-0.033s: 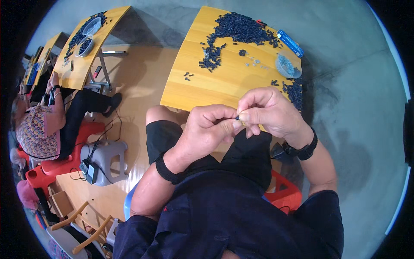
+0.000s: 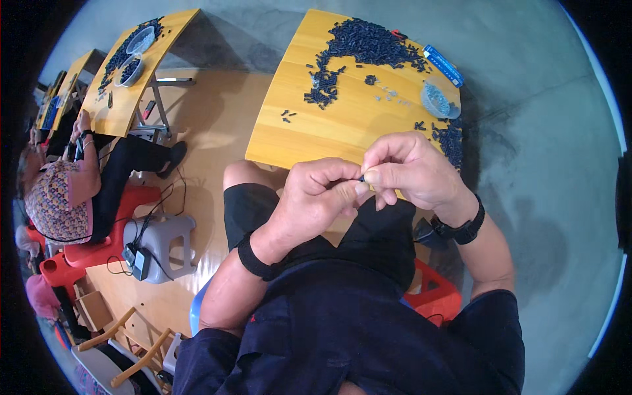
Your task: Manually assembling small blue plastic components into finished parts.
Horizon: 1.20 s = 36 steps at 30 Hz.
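Just past the table's near edge, my left hand (image 2: 322, 196) and my right hand (image 2: 411, 170) meet fingertip to fingertip. Between their thumbs and forefingers a small dark piece (image 2: 363, 178) is pinched, mostly covered by the fingers. On the wooden table (image 2: 283, 141) lies a big heap of short dark cylindrical pieces (image 2: 365, 43), with a smaller cluster (image 2: 320, 89) trailing off it. Small pale clear bits (image 2: 392, 95) are scattered to the right of that cluster. Beside them stands a clear plastic bowl (image 2: 434, 102) with light-blue bits in it.
A blue box (image 2: 443, 66) lies at the table's far right edge, near a red-handled object (image 2: 397, 33). More dark pieces (image 2: 449, 141) pile up at the right edge. On the left, another person (image 2: 62, 197) sits at a second table (image 2: 112, 122). A grey stool (image 2: 161, 243) carries cables.
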{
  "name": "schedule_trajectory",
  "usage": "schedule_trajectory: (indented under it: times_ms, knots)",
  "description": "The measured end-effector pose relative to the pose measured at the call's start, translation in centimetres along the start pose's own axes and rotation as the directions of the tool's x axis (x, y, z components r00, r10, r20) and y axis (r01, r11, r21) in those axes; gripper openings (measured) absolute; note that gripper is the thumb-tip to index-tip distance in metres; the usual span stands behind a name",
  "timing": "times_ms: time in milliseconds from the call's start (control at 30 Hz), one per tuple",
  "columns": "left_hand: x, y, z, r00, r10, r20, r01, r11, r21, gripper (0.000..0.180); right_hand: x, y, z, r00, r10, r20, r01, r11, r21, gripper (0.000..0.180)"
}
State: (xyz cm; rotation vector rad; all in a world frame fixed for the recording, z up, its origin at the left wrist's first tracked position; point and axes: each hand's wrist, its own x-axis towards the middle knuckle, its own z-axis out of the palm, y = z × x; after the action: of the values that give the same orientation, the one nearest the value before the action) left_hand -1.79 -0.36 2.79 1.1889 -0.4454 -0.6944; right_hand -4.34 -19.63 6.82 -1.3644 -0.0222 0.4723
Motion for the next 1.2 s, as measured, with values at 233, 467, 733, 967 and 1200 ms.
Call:
schedule_trajectory:
  times_ms: [233,467,733,967,1200]
  knots:
    - [-0.2,0.5,0.2,1.000,-0.003,-0.015,0.002,0.997,-0.074,0.013,0.3,-0.4,0.4,0.998,0.056,-0.034,-0.050,0.987,0.152,0.007]
    - [-0.4,0.1,0.1,1.000,-0.012,0.022,0.016,0.987,-0.161,0.013,0.3,0.2,0.0,0.999,-0.045,0.025,0.044,0.996,0.074,0.008]
    - [-0.6,-0.1,-0.1,1.000,-0.013,0.001,0.013,0.989,-0.145,0.014,-0.1,0.0,0.3,0.994,-0.110,-0.007,0.109,0.991,-0.082,0.012]
    - [-0.4,0.5,0.4,1.000,-0.012,-0.009,0.011,0.992,-0.130,0.011,-0.2,0.1,0.4,0.990,-0.139,-0.013,0.139,0.989,-0.050,0.012]
    - [-0.6,0.7,0.2,1.000,-0.030,0.005,0.030,0.994,-0.107,0.011,-0.3,0.1,0.5,0.995,-0.098,-0.014,0.098,0.995,-0.035,0.010]
